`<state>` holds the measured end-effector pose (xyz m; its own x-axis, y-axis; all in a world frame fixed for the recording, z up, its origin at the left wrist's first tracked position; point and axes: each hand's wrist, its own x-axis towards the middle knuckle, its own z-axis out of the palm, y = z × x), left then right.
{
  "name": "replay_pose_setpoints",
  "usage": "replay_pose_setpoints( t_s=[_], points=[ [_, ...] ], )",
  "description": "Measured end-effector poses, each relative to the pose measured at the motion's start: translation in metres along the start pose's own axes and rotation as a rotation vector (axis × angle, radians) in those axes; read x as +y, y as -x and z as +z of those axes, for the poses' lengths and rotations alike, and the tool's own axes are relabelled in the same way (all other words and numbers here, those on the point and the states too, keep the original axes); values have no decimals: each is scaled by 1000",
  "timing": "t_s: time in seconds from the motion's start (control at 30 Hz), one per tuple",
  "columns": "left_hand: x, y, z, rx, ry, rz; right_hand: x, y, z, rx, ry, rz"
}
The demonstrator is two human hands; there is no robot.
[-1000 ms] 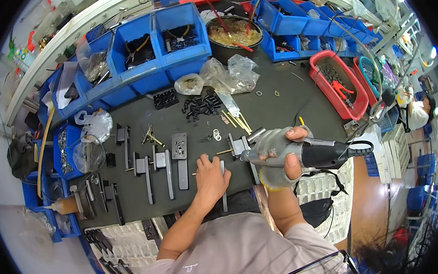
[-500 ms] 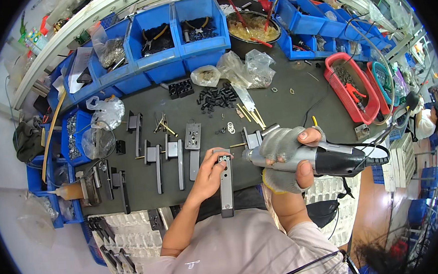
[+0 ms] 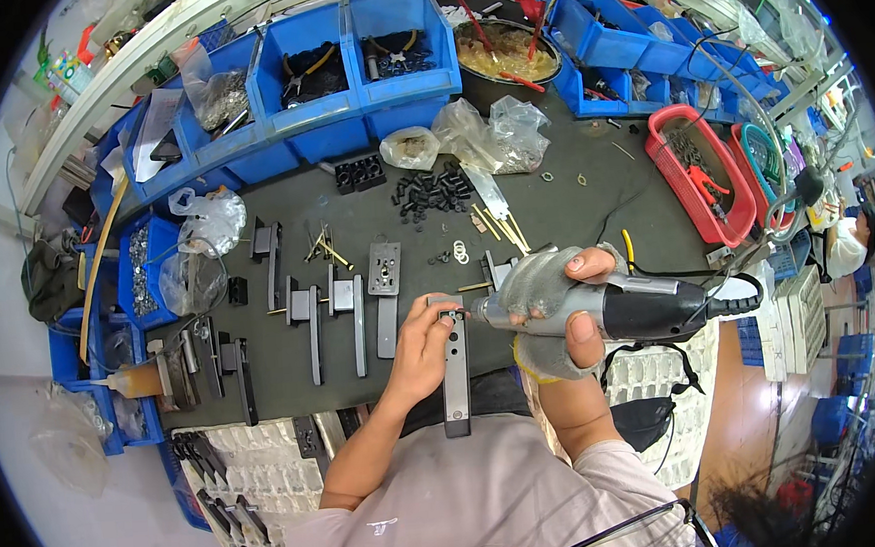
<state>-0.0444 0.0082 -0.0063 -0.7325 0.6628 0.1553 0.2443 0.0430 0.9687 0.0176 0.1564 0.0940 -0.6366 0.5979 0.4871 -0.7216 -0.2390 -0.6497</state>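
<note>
My left hand [image 3: 422, 355], bare, is closed around the upper end of a grey door handle [image 3: 456, 393], whose long bar points toward me with its holed side up. In my right hand [image 3: 544, 292], which wears a grey glove with bare fingertips, is a silver and black power screwdriver [image 3: 650, 313]. The tool lies nearly level, its nose pointing left at the handle's upper end. Whether its tip touches the handle I cannot tell. Just beyond my left hand lies a handle with a rectangular backplate [image 3: 385, 269]. More grey handles [image 3: 315, 331] lie to the left.
Blue bins [image 3: 310, 71] line the back, beside a bowl of yellowish grease [image 3: 506, 54] with red-handled tools. Black small parts [image 3: 433, 192] and plastic bags [image 3: 494, 135] lie mid-table. A red basket [image 3: 700, 177] stands right. A moulded tray [image 3: 258, 455] is at the front left.
The power screwdriver has moved left with my right hand, bringing its nose up to the handle's upper end. My left fingers have shifted slightly off the handle's top face.
</note>
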Motion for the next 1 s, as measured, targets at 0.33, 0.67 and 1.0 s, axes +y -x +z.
replay_pose_setpoints(
  t_s=[0.33,0.67,1.0],
  points=[
    [5,0,2,46,35,-58,2,2,3,-16,-11,17],
    [3,1,-2,30,57,-102,3,1,0,-19,-11,-20],
    [7,2,0,-22,57,-183,14,-18,-23,173,310,-96]
  ],
)
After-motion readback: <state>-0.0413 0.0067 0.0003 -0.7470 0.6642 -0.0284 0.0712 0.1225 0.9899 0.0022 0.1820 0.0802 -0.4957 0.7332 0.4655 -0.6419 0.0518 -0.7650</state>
